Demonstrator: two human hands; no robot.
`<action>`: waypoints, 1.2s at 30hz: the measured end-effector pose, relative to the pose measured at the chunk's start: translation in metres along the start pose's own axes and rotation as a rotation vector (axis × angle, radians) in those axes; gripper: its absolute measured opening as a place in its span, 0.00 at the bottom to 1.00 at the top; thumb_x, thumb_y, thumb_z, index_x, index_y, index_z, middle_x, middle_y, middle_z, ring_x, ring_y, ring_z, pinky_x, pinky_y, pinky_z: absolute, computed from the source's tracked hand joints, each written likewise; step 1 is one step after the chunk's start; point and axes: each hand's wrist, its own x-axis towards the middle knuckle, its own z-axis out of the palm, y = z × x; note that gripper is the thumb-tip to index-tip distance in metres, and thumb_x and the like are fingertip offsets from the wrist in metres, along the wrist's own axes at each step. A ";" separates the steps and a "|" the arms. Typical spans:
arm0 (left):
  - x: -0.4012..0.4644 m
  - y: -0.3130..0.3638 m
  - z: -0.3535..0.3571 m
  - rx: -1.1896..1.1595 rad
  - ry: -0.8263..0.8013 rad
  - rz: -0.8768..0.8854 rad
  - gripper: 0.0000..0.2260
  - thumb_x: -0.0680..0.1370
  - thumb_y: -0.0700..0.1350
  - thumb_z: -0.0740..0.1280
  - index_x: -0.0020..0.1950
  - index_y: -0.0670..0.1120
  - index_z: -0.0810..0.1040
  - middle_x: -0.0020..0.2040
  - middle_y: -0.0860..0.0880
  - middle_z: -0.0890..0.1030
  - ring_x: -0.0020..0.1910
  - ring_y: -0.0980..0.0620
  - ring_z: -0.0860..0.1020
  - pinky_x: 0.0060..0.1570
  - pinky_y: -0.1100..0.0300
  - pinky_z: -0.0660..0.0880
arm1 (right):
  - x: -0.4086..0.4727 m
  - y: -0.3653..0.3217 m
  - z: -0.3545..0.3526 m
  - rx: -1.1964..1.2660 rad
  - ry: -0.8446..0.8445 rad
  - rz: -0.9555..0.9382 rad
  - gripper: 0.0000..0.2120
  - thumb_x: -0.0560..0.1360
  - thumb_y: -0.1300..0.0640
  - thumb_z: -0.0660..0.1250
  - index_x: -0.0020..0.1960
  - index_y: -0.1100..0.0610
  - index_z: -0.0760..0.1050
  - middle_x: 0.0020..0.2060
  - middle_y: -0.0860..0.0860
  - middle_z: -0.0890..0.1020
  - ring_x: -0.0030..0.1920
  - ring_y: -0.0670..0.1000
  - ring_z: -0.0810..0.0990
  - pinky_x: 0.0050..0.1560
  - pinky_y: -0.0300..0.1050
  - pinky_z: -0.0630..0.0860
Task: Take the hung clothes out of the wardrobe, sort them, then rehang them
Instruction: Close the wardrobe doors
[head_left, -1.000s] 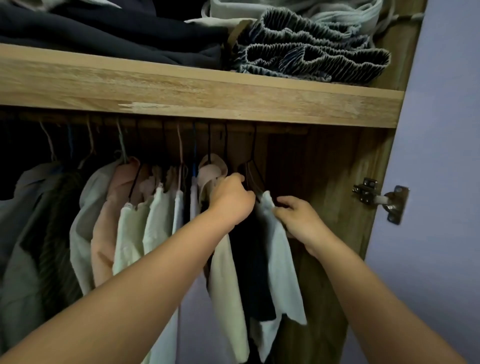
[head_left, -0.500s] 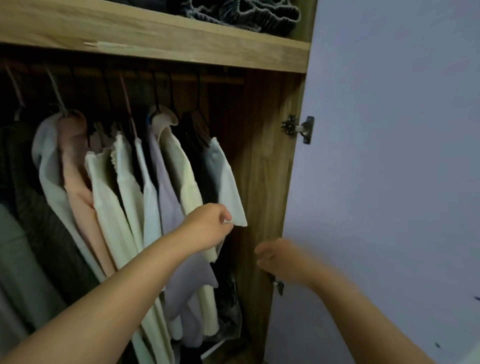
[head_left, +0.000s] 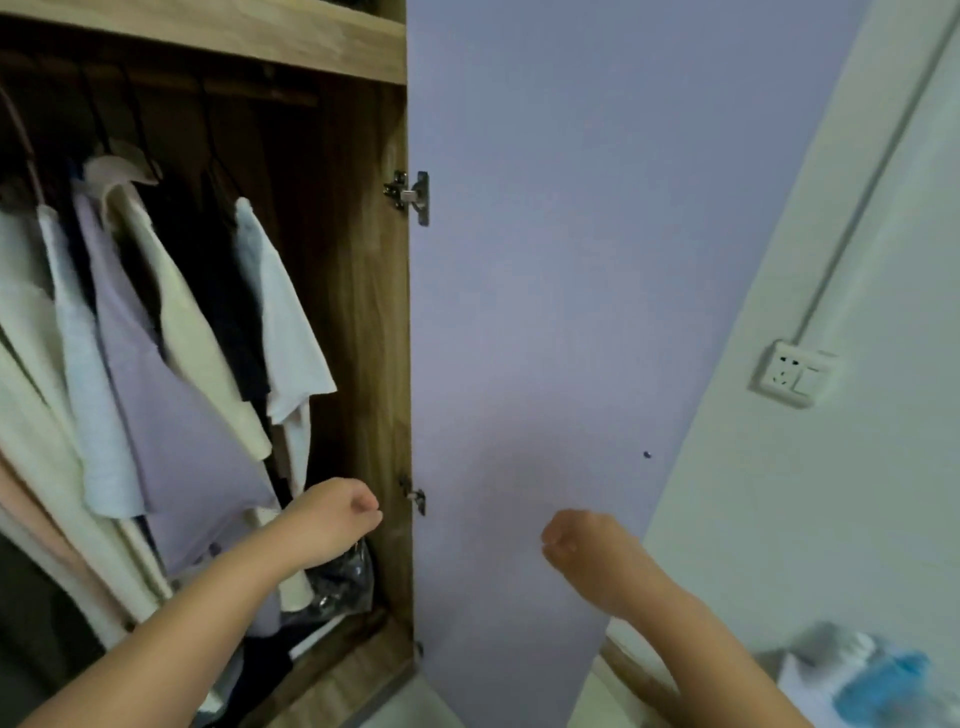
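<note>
Several clothes hang on hangers from the rail (head_left: 249, 93) inside the open wardrobe: a white T-shirt (head_left: 283, 332) at the right end, then a dark garment (head_left: 223, 291), a cream one (head_left: 192, 332) and a lilac one (head_left: 171, 415). My left hand (head_left: 337, 514) is low in front of the clothes, below the T-shirt's hem, with its fingers curled into a fist and nothing visible in it. My right hand (head_left: 576, 545) hangs in front of the lilac wardrobe door (head_left: 545, 260), fingers loosely curled, holding nothing.
The door stands open on metal hinges (head_left: 410, 195). A shiny black bag (head_left: 343, 577) lies on the wardrobe floor. A wall socket (head_left: 792, 376) with a cable duct is on the right wall. Blurred white and blue fabric (head_left: 857, 675) lies at the bottom right.
Both hands have let go of the hanging clothes and dropped down. My view has swung right and down, away from the rail and towards the door.
</note>
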 end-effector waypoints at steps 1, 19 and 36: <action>-0.004 0.005 0.013 -0.017 -0.001 -0.007 0.07 0.78 0.47 0.63 0.55 0.48 0.76 0.52 0.52 0.78 0.52 0.54 0.76 0.54 0.62 0.72 | -0.005 0.016 -0.003 0.007 0.044 0.043 0.06 0.78 0.54 0.59 0.47 0.53 0.74 0.46 0.51 0.77 0.51 0.54 0.78 0.46 0.40 0.69; -0.110 0.002 0.104 -0.153 0.049 -0.259 0.06 0.78 0.45 0.62 0.45 0.54 0.77 0.49 0.52 0.80 0.49 0.53 0.79 0.53 0.57 0.76 | 0.028 0.086 -0.022 0.619 0.409 -0.036 0.11 0.75 0.63 0.64 0.55 0.61 0.66 0.47 0.61 0.77 0.46 0.58 0.76 0.45 0.49 0.71; -0.185 -0.113 0.050 -0.240 0.108 -0.338 0.09 0.79 0.44 0.60 0.41 0.54 0.75 0.46 0.54 0.79 0.48 0.56 0.77 0.43 0.68 0.69 | -0.068 -0.068 0.069 0.551 0.270 -0.287 0.15 0.74 0.50 0.68 0.55 0.48 0.64 0.43 0.42 0.74 0.46 0.48 0.76 0.44 0.42 0.74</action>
